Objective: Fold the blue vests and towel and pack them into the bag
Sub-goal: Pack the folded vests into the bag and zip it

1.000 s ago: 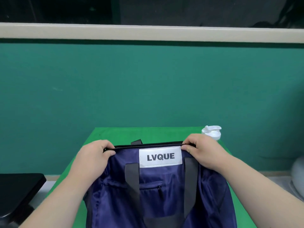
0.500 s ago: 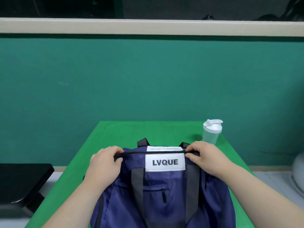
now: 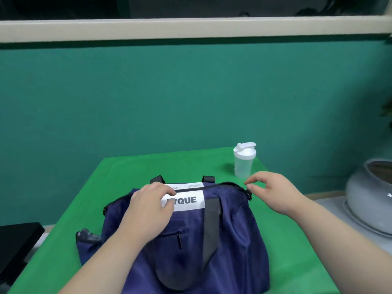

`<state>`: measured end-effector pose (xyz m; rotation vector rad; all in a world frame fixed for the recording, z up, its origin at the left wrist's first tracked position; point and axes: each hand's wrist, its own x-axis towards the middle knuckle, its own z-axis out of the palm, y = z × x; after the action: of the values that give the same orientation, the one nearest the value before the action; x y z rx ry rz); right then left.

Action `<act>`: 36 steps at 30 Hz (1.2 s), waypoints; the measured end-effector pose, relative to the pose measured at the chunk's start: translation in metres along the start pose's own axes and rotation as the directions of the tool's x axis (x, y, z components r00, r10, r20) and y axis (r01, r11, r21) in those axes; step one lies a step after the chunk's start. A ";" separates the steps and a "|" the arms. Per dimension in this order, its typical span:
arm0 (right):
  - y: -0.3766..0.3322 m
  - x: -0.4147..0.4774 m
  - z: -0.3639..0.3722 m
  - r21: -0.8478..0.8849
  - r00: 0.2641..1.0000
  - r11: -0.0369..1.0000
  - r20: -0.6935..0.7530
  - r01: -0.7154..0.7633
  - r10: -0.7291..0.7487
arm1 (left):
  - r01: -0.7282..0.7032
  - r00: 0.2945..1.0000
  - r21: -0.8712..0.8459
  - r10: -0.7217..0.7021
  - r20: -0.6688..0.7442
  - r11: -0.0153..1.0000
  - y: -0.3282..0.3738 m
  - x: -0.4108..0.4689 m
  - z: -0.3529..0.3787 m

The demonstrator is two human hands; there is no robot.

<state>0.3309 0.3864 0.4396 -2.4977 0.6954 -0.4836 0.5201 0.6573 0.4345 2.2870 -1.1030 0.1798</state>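
Note:
A navy blue bag (image 3: 233, 240) with a white label and grey handles lies on the green table (image 3: 70, 247). Its top zip line looks drawn together. My left hand (image 3: 148, 205) sits on the bag's top edge, with fingers and thumb curled over the left part of the label. My right hand (image 3: 273, 192) hovers just right of the bag, fingers loosely curled and holding nothing, close to the black zip pull (image 3: 248, 195). No vests or towel are in sight.
A clear shaker bottle (image 3: 244, 161) with a white lid stands at the table's far right corner. A large grey pot (image 3: 373, 194) sits right of the table. A black object (image 3: 17, 240) is at the left. A green wall rises behind.
The bag has been lowered onto the table and its top has come together. My right hand let go of the top edge and moved right; my left hand stayed on the edge.

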 end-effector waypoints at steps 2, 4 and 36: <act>0.013 -0.002 -0.003 0.005 1.000 1.000 -0.009 -0.022 0.022 | -0.046 0.998 -0.009 0.047 0.033 0.999 0.014 0.005 0.010; 0.024 -0.002 -0.005 0.010 0.999 0.999 -0.009 -0.038 0.039 | -0.086 0.995 -0.023 0.087 0.056 0.996 0.027 0.012 0.022; 0.121 0.249 0.057 -0.496 0.994 0.864 0.023 -0.084 0.109 | -0.223 0.957 0.103 0.198 0.213 0.969 0.044 0.213 0.131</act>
<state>0.5115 0.1780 0.3766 -2.9155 1.0272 -0.2186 0.6084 0.4194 0.4233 2.3339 -1.4802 0.1049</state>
